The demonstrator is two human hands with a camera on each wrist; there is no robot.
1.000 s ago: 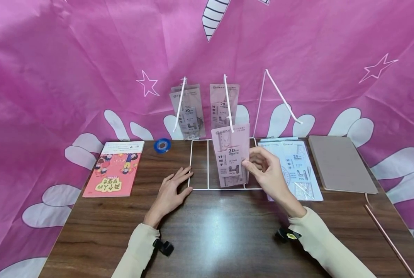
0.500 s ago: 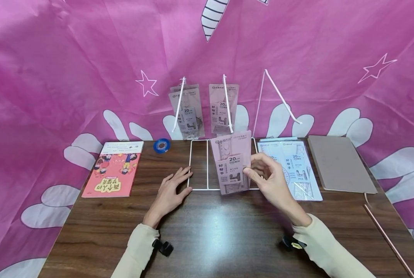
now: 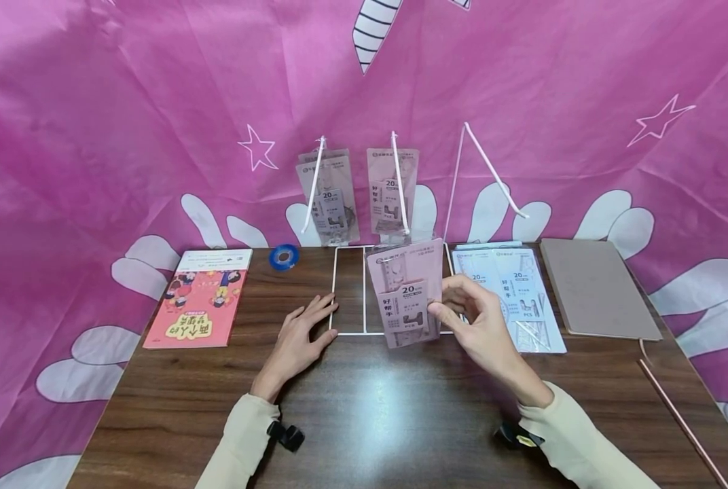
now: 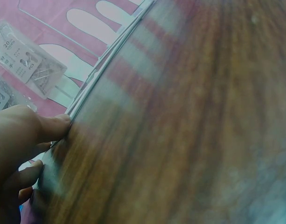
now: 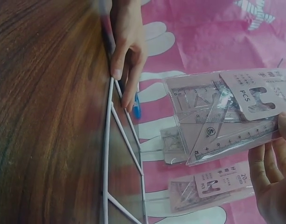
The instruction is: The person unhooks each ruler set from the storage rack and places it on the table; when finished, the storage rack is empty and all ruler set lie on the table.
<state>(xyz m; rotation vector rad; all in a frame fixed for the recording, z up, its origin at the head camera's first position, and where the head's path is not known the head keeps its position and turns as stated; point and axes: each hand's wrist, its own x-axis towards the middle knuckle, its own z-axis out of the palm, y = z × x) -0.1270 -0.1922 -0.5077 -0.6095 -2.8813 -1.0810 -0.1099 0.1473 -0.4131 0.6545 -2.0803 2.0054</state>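
Observation:
My right hand point(image 3: 483, 326) pinches a pink-backed ruler set pack point(image 3: 403, 295) by its right edge, thumb in front. The pack is near upright, slightly tilted, its top just below the tip of the middle hook point(image 3: 401, 183) in the head view. Clear rulers and a set square show through its sleeve in the right wrist view. My left hand point(image 3: 303, 336) rests at the left end of the white wire rack's base point(image 3: 348, 333), thumb and fingers touching the wire. Similar packs hang on the left hook point(image 3: 315, 187) and middle hook.
Right of the rack lie more ruler set packs point(image 3: 525, 299), then a grey-brown notebook point(image 3: 599, 288) and a copper-coloured rod point(image 3: 682, 424). A red-and-white book point(image 3: 199, 299) and a blue tape roll point(image 3: 284, 257) lie left. A pink printed cloth point(image 3: 156, 102) hangs behind.
My right hand has drawn the ruler set pack down and toward me, away from the tip of the middle hook. The left hand stays on the rack's base.

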